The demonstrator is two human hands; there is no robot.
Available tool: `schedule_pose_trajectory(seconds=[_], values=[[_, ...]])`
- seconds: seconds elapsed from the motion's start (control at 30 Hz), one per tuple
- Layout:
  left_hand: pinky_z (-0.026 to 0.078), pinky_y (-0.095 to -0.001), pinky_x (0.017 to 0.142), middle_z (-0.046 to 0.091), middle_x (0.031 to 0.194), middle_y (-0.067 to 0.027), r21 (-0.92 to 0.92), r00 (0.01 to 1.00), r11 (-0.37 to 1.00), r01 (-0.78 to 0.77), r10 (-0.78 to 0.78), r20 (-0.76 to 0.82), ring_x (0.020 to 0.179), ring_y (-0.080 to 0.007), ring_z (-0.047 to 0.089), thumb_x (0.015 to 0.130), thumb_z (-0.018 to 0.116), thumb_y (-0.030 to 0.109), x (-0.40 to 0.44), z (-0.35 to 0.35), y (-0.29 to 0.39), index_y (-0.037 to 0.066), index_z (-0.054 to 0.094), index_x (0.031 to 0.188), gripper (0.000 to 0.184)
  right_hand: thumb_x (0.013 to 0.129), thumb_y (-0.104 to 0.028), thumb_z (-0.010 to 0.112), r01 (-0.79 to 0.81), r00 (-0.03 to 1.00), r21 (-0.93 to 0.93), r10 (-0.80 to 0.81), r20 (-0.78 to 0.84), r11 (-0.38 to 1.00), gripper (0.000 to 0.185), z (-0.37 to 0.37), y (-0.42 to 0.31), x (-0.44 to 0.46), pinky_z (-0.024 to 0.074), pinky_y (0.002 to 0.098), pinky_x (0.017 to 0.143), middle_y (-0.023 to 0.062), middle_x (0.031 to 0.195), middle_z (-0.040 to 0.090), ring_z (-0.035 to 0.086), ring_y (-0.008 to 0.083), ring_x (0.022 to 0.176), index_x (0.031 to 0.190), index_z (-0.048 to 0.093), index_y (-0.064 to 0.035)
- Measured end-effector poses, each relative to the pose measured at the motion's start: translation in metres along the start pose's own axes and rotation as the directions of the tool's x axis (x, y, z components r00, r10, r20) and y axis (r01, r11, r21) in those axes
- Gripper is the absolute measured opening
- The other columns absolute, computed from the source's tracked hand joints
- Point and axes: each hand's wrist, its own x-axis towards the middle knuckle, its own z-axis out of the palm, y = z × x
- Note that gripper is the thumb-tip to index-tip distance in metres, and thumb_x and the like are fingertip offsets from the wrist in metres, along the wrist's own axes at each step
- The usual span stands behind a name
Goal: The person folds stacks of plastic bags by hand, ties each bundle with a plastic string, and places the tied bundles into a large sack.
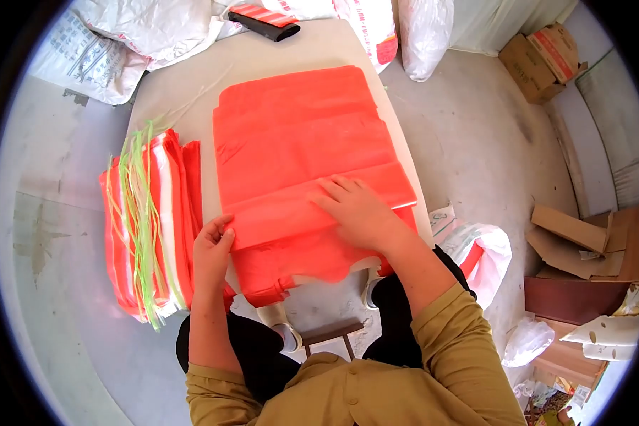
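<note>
The right hand [358, 213] is laid flat, with fingers spread, on the folded band [277, 221] that crosses the red sheet [298, 135], and nothing is gripped by it. The left hand [211, 241] is placed at the left end of this same band, with the fingers curled and the thumb brought near to them; whether the edge is really pinched there cannot be told. The red sheet, which seems to be of several thin layers, is spread on the bench [319, 51], and its loose near part is extended toward the person's knees, below the band. By judgement, the step in hand is the folding of the red sheet and the flattening of its crease. For the next move, it is called for that the left end be kept in place while the band is pressed evenly along its length, so that the layers are not slipped or wrinkled. Just beside the red sheet, on its left, a striped bundle [172, 234] is seen, with green strings [136, 192] laid over it. Beyond the far end of the red sheet, a black and striped piece [271, 25] is placed near white sacks [113, 53]. Well apart from the red sheet, on its right, cardboard boxes [532, 71] are kept on the floor [468, 121].
</note>
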Motion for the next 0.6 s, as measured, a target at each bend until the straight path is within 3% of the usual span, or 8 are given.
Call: schedule_pose_trajectory(seconds=[0.1,0.13,0.2,0.3,0.4,0.5,0.6], values=[[0.049,-0.0259,0.083,0.063,0.104,-0.0025,0.004,0.999,1.000,-0.031,0.031,0.018,0.090,-0.0102,0.059,0.092,0.068,-0.001,-0.009,0.000,0.006,0.000,0.063,0.132,0.041,0.081,-0.002,0.066,-0.009,1.000,-0.029,0.009,-0.019,1.000,0.063,0.002,0.002,0.001,0.0370,0.0470,0.118,0.0150,0.152,0.050,0.044,0.0346,0.143,0.142,0.055,-0.0125],[0.049,-0.0290,0.087,0.063,0.108,-0.0058,0.179,0.984,0.968,-0.177,0.170,0.055,0.095,-0.0146,0.059,0.089,0.070,-0.001,-0.012,0.000,0.009,0.001,0.063,0.133,0.045,0.081,-0.001,0.065,-0.012,0.999,-0.020,0.011,-0.032,1.000,0.062,0.002,0.002,0.001,0.0372,0.0471,0.118,0.0147,0.151,0.051,0.045,0.0346,0.142,0.142,0.056,-0.0125],[0.050,-0.0350,0.095,0.062,0.117,-0.0123,0.480,0.893,0.754,-0.448,0.404,0.197,0.106,-0.0235,0.060,0.082,0.074,-0.003,-0.019,0.001,0.016,0.004,0.062,0.135,0.055,0.082,0.000,0.064,-0.016,0.998,-0.009,0.016,-0.054,1.000,0.061,0.003,0.003,0.001,0.0382,0.0471,0.117,0.0143,0.150,0.053,0.047,0.0347,0.141,0.141,0.057,-0.0125],[0.046,-0.0432,0.106,0.059,0.125,-0.0177,0.725,0.900,0.567,-0.391,0.399,0.173,0.122,-0.0361,0.054,0.073,0.075,-0.004,-0.028,0.010,0.023,0.010,0.063,0.136,0.065,0.084,-0.001,0.062,-0.019,0.997,0.013,0.019,-0.068,1.000,0.059,0.004,0.006,0.002,0.0409,0.0461,0.116,0.0140,0.147,0.057,0.051,0.0342,0.138,0.141,0.058,-0.0125],[0.044,-0.0448,0.111,0.060,0.132,-0.0156,0.751,0.837,0.509,-0.422,0.537,0.107,0.131,-0.0397,0.050,0.073,0.073,-0.006,-0.023,0.014,0.015,0.011,0.068,0.129,0.059,0.085,-0.001,0.060,-0.038,0.998,0.066,0.041,-0.038,0.997,0.056,-0.005,0.003,0.002,0.0441,0.0436,0.113,0.0137,0.143,0.060,0.054,0.0323,0.136,0.140,0.059,-0.0118],[0.042,-0.0459,0.114,0.059,0.141,-0.0146,0.739,0.765,0.426,-0.522,0.617,0.184,0.139,-0.0399,0.046,0.072,0.071,-0.008,-0.012,0.003,0.010,0.010,0.074,0.119,0.051,0.085,0.000,0.060,-0.092,0.995,0.127,0.086,0.053,0.988,0.054,-0.023,-0.006,0.002,0.0468,0.0412,0.110,0.0140,0.139,0.063,0.056,0.0313,0.132,0.138,0.061,-0.0099],[0.040,-0.0451,0.116,0.065,0.138,-0.0133,0.610,0.780,0.529,-0.590,0.568,0.262,0.144,-0.0384,0.045,0.078,0.068,-0.009,-0.016,-0.006,0.020,0.007,0.075,0.113,0.039,0.083,0.002,0.061,-0.133,0.989,0.220,0.114,0.095,0.966,0.052,-0.030,-0.001,-0.008,0.0489,0.0404,0.106,0.0145,0.134,0.065,0.058,0.0327,0.128,0.135,0.063,-0.0078]])
